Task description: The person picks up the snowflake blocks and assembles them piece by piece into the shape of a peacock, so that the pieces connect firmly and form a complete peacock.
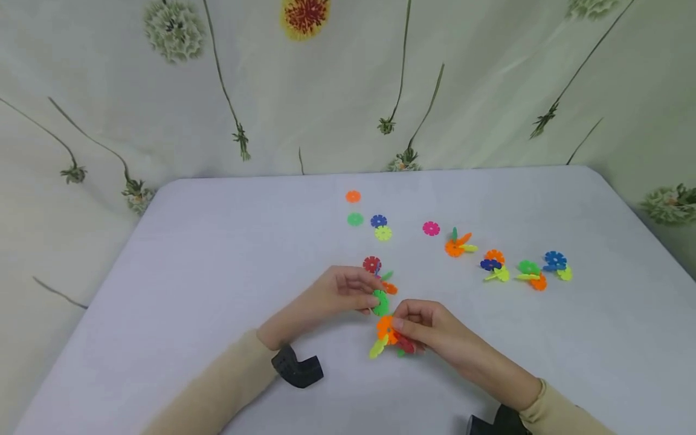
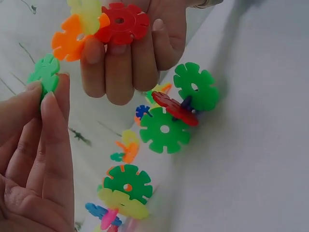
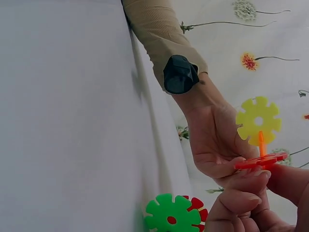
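Note:
My left hand point(image 1: 342, 290) pinches a green notched plastic disc point(image 2: 44, 75) between thumb and fingertips. Just to its right and nearer the front edge, my right hand point(image 1: 435, 332) grips a small cluster of joined notched discs. That cluster has an orange disc point(image 1: 386, 329), a yellow disc point(image 3: 259, 120) and a red disc point(image 2: 124, 23) slotted together. In the head view the green disc is right above the orange one. Beyond the left fingers lies a joined piece with a red disc point(image 1: 372, 264) and an orange disc point(image 1: 389, 288), partly hidden by the hand.
Loose discs lie toward the back, among them an orange one point(image 1: 353, 196), a green one point(image 1: 355, 219) and a pink one point(image 1: 431, 228). Several joined clusters point(image 1: 495, 266) stand at the right. A black wrist mount point(image 1: 297, 367) sits at the left cuff. Flowered cloth point(image 1: 326, 90) hangs behind the table.

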The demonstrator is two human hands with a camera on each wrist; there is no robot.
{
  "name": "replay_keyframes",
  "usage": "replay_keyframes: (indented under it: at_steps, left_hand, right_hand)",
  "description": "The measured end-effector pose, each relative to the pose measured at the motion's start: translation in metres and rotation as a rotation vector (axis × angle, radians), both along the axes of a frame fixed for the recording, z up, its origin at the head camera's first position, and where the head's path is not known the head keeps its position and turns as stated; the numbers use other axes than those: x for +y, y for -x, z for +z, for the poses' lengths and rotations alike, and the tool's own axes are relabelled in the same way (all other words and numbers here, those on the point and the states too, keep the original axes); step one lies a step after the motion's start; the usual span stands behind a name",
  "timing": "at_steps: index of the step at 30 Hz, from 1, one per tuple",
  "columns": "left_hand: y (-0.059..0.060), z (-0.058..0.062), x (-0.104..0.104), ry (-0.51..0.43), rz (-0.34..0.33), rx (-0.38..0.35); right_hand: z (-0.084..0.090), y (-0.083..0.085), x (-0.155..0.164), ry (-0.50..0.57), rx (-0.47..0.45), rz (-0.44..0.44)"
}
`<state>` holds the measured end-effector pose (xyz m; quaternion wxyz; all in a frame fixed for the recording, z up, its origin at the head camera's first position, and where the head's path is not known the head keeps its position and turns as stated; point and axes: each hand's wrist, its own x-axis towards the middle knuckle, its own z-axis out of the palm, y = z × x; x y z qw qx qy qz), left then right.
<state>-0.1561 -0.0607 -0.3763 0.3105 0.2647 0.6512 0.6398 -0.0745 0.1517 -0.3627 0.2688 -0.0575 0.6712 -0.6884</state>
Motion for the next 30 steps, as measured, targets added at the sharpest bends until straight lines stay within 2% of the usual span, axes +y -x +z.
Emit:
replay_keyframes:
  at_steps: [5,9,12,14,17,19,21,24,26,30]
  left_hand:
    - [-0.001,-0.005,0.004,-0.023,-0.033,0.027]
    - [-0.004,-0.006,0.007,-0.033,-0.05,0.011]
    - [-0.007,-0.005,0.009,-0.046,-0.067,0.05]
    - [-0.009,-0.002,0.01,-0.031,-0.084,0.14]
    - [-0.017,0.006,0.01,0.021,-0.095,0.359]
    - [-0.025,0.011,0.012,0.091,-0.062,0.516]
    - [-0.033,0.014,0.014,0.159,-0.008,0.639]
    - [-0.04,0.014,0.02,0.233,0.074,0.734]
    - [-0.042,0.013,0.022,0.25,0.104,0.759]
    - [-0.041,0.01,0.023,0.231,0.102,0.773]
  right_hand:
    - [-0.001,0.0,0.002,0.028,0.009,0.023]
    - [-0.002,0.0,0.002,0.04,0.003,0.028]
    - [-0.002,0.001,0.003,0.046,-0.013,-0.001]
    - [-0.002,0.002,0.004,0.051,-0.02,-0.043]
    - [-0.002,0.004,0.005,0.047,-0.007,-0.1]
    - [-0.003,0.005,0.006,0.049,0.004,-0.117]
    - [-0.003,0.005,0.005,0.05,0.011,-0.121]
    - [-0.003,0.004,0.004,0.047,0.012,-0.135]
    - [-0.003,0.003,0.003,0.034,0.013,-0.147]
    - [-0.003,0.001,0.003,0.005,0.029,-0.168]
